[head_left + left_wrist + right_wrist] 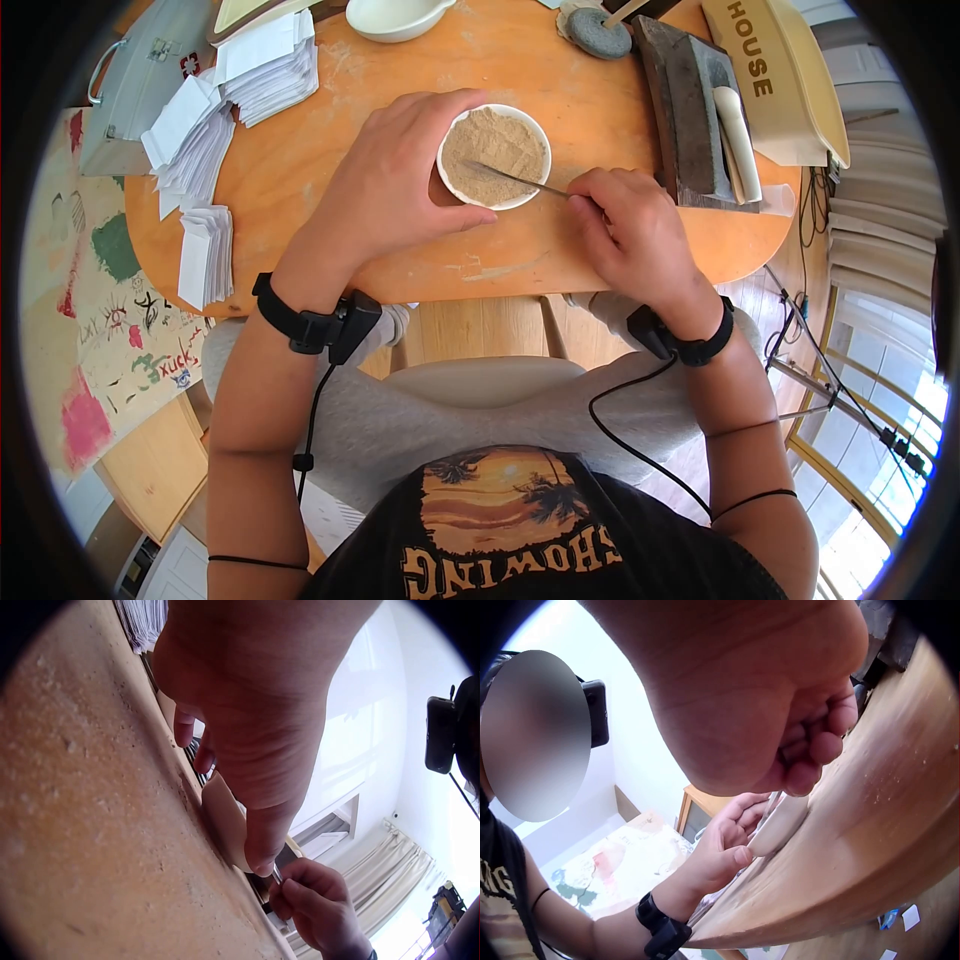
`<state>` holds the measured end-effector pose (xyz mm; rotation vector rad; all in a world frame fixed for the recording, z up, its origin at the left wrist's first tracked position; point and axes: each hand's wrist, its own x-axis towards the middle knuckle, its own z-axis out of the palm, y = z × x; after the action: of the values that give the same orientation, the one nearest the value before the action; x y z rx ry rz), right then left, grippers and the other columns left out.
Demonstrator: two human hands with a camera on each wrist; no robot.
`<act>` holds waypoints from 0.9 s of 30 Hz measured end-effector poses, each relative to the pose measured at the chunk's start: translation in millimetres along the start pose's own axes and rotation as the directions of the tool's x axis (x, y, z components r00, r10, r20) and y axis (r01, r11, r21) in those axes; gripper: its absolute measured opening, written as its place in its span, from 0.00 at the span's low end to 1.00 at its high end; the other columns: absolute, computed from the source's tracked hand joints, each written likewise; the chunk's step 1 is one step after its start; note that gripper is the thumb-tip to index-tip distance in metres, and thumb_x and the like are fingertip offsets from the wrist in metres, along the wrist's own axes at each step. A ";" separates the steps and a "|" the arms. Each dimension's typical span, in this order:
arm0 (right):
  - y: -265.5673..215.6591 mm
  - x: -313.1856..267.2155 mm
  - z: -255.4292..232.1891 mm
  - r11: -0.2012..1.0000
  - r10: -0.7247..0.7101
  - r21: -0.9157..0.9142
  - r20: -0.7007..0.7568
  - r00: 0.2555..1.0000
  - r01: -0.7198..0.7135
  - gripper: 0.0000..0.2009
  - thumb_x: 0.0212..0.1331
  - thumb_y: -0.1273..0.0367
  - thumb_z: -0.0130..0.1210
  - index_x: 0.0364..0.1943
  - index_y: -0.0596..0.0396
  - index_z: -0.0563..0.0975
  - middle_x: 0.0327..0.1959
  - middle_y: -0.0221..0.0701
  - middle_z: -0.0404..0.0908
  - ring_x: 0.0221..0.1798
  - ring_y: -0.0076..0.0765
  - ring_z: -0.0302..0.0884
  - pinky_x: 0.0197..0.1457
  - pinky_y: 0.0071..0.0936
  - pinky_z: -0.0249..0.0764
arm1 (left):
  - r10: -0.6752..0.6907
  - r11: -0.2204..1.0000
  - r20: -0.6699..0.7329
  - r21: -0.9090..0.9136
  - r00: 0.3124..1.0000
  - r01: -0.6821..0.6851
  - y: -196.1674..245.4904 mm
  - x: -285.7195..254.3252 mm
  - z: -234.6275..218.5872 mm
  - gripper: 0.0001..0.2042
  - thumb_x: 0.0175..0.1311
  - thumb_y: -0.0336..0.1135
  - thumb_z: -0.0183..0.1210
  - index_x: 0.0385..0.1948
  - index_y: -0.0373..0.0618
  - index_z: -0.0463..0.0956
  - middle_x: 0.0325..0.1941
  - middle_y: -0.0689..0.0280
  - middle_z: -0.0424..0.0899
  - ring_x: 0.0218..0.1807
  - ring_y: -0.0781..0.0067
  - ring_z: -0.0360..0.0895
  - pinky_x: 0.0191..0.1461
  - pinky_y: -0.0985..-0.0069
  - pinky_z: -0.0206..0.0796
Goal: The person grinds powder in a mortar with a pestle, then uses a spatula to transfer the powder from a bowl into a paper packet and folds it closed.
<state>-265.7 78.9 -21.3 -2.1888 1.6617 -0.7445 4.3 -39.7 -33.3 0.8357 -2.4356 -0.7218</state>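
Observation:
A small white bowl point(546, 148) stands on the wooden table, filled close to its rim with light brown powder point(505, 140). My left hand point(395, 175) holds the bowl from the left, thumb at the near side and fingers round the far side. In the left wrist view the thumb lies against the wall of the bowl point(223, 821). My right hand point(635, 230) grips a thin metal tool point(522, 182) with a narrow blade, its fingers curled round the end. The tool slants leftward over the rim, its tip at the powder's surface.
Stacks of folded white paper point(267, 68) lie at the left, near a grey metal box point(150, 85). Another white bowl point(398, 18) stands at the back. A round grey stone point(600, 35), a dark block point(690, 115) and a cream bin point(775, 80) are at the right.

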 end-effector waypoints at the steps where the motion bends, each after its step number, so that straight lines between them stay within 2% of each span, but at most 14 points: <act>1: 0.2 0.0 -0.5 1.000 0.000 0.000 0.001 1.000 0.000 0.02 0.70 0.72 0.63 0.40 0.54 0.83 0.30 0.43 0.84 0.37 0.60 0.84 0.45 0.53 0.78 | -0.006 1.000 0.002 -0.001 1.000 0.006 -0.4 0.0 -0.1 0.48 0.47 0.39 0.86 0.76 0.47 0.73 0.73 0.57 0.83 0.76 0.47 0.77 0.81 0.54 0.66; 7: 0.2 0.5 -3.8 0.999 0.034 0.001 -0.018 0.999 -0.034 0.01 0.70 0.73 0.63 0.40 0.54 0.83 0.31 0.43 0.84 0.37 0.60 0.84 0.45 0.52 0.79 | -0.001 1.000 0.002 0.003 1.000 0.001 -1.4 -0.4 0.1 0.48 0.46 0.39 0.86 0.76 0.47 0.73 0.73 0.57 0.83 0.76 0.47 0.77 0.82 0.54 0.66; 18: -1.1 -1.3 -3.8 0.998 -0.045 0.038 0.052 0.998 0.043 0.01 0.69 0.73 0.64 0.40 0.54 0.82 0.30 0.43 0.84 0.38 0.59 0.83 0.46 0.51 0.77 | -0.001 1.000 0.006 0.015 1.000 0.000 -1.4 -0.7 -0.1 0.48 0.47 0.38 0.86 0.76 0.48 0.73 0.74 0.57 0.83 0.76 0.48 0.77 0.81 0.55 0.67; 27: 3.3 -2.7 -1.6 1.000 -0.009 0.014 0.025 1.000 0.009 0.02 0.70 0.72 0.63 0.40 0.54 0.83 0.30 0.43 0.84 0.38 0.59 0.84 0.46 0.52 0.78 | -0.001 1.000 0.003 0.013 1.000 0.001 -1.0 -0.8 0.0 0.48 0.47 0.39 0.86 0.76 0.47 0.73 0.74 0.58 0.83 0.76 0.48 0.77 0.81 0.55 0.66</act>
<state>-269.9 80.7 -22.3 -2.1885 1.6317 -0.7260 5.3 -39.9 -34.2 0.8415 -2.4450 -0.7082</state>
